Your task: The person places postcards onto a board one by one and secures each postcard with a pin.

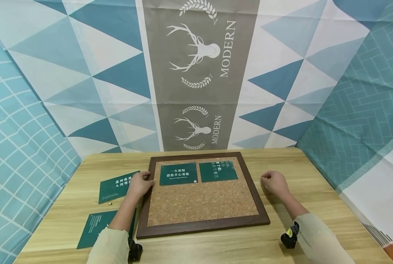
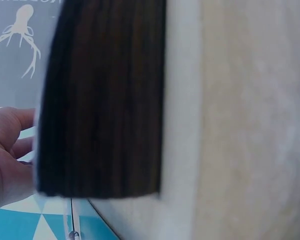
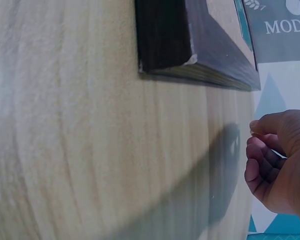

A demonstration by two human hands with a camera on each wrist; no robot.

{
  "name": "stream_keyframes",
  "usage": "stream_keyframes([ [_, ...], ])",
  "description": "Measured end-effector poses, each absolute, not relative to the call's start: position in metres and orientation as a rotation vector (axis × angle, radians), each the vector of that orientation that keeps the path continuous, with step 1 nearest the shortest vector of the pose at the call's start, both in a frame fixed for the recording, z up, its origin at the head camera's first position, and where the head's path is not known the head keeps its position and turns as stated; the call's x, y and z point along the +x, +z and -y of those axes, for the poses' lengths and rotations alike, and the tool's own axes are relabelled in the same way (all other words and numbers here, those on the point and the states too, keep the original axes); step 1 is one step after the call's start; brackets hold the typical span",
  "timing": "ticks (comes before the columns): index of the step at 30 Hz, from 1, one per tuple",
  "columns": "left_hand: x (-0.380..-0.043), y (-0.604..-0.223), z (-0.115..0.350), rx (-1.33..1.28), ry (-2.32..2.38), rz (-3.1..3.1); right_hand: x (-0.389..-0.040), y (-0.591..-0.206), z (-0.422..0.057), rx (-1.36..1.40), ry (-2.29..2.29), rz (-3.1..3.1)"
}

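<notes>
A cork board (image 1: pixel 203 205) in a dark brown frame lies on the table. Two green cards with white lettering are on its upper half: a left card (image 1: pixel 178 174) with a small shiny pin (image 1: pixel 195 181) at its lower right corner, and a right card (image 1: pixel 218 171). My left hand (image 1: pixel 139 185) touches the frame's left rail (image 2: pixel 105 100) with thumb and fingers spread a little apart. Beyond the frame's right side is my right hand (image 1: pixel 275 183), fingers curled. Its thumb and forefinger pinch a tiny pale thing (image 3: pixel 252 132), too small to name.
Left of the board lie two more green cards, an upper card (image 1: pixel 112 190) and a lower card (image 1: pixel 95 227) partly under the left forearm. A small gold pin (image 1: pixel 110 204) sits between them. Patterned cloth (image 1: pixel 196 91) hangs behind the wooden table (image 1: pixel 216 249).
</notes>
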State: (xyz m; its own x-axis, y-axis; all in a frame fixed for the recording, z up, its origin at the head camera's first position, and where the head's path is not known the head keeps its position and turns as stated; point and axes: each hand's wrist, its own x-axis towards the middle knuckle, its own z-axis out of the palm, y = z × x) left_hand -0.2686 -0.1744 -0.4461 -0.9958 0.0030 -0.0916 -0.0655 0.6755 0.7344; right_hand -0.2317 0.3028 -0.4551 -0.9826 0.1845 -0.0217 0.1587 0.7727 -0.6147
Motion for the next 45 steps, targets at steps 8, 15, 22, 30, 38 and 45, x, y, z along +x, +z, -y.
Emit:
stream_keyframes([
  [8, -0.27, -0.444, 0.175, -0.022, 1.241, -2.815, -0.234, -0.448, -0.299, -0.215, 0.98, 2.884],
  [15, -0.272, -0.441, 0.172, 0.021, 1.27, -2.847, -0.235, -0.45, -0.296, -0.181, 0.982, 2.855],
  [22, -0.273, -0.438, 0.166, 0.061, 1.291, -2.901, -0.236, -0.446, -0.292, -0.181, 0.993, 2.835],
  [30, -0.275, -0.438, 0.159, 0.133, 1.336, -2.909, -0.236, -0.442, -0.287, -0.16, 0.995, 2.808],
  [38, -0.276, -0.438, 0.156, 0.169, 1.353, -2.894, -0.237, -0.444, -0.283, -0.153, 0.992, 2.794],
  [45, -0.276, -0.435, 0.148, 0.171, 1.366, -2.88, -0.238, -0.441, -0.278, -0.147, 0.985, 2.799],
])
